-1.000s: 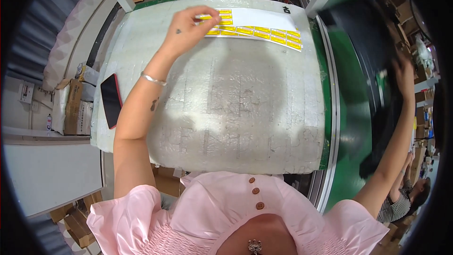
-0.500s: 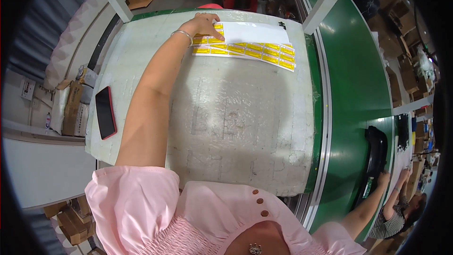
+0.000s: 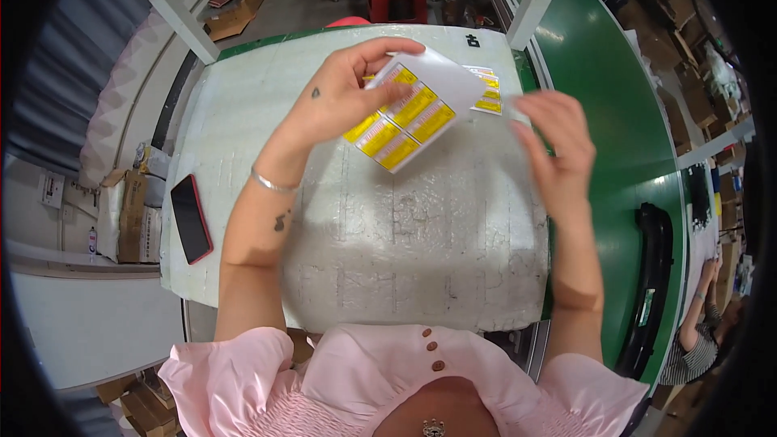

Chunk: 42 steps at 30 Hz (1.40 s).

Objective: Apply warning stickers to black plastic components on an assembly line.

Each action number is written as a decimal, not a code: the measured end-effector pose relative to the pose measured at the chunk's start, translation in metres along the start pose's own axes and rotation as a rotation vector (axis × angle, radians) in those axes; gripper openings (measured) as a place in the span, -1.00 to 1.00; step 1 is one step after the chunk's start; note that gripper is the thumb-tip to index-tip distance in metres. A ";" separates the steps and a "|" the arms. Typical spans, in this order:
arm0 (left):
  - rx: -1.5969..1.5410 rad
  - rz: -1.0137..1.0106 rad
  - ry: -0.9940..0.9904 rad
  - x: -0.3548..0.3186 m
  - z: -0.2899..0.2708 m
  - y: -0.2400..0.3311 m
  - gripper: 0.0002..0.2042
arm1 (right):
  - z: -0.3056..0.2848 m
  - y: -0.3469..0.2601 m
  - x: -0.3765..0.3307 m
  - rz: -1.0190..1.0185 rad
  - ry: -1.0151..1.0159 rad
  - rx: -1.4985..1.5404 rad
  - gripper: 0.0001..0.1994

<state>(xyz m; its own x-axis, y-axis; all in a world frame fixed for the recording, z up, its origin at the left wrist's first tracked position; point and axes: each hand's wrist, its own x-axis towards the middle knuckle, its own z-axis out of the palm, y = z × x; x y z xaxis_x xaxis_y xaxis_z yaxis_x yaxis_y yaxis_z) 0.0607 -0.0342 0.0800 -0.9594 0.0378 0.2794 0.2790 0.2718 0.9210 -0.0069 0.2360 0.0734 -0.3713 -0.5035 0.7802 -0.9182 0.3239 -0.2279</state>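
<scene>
The left hand (image 3: 344, 97) pinches a white paper sheet (image 3: 414, 117) with yellow rectangular labels (image 3: 419, 105) at upper centre, perhaps for good visibility; the empty right hand (image 3: 558, 142) is wide, at right.

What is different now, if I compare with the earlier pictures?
The left hand has lifted and tilted the yellow label sheet above the white board. The right hand has let go of the long black part, which lies on the green surface, and moved leftward to the board's right edge. The phone stays on the board's left.
</scene>
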 end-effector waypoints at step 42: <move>0.454 -0.189 -0.263 0.098 -0.031 -0.110 -0.86 | 0.033 0.009 0.042 0.570 0.276 0.769 -0.82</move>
<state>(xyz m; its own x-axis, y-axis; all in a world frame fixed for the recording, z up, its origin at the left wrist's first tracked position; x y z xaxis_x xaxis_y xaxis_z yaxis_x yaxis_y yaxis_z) -0.0623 -0.0903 0.0148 -0.9853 0.1707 -0.0100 0.1107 0.6817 0.7232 -0.0352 0.1916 0.0846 -0.8291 -0.1988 0.5226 -0.4887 -0.1966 -0.8500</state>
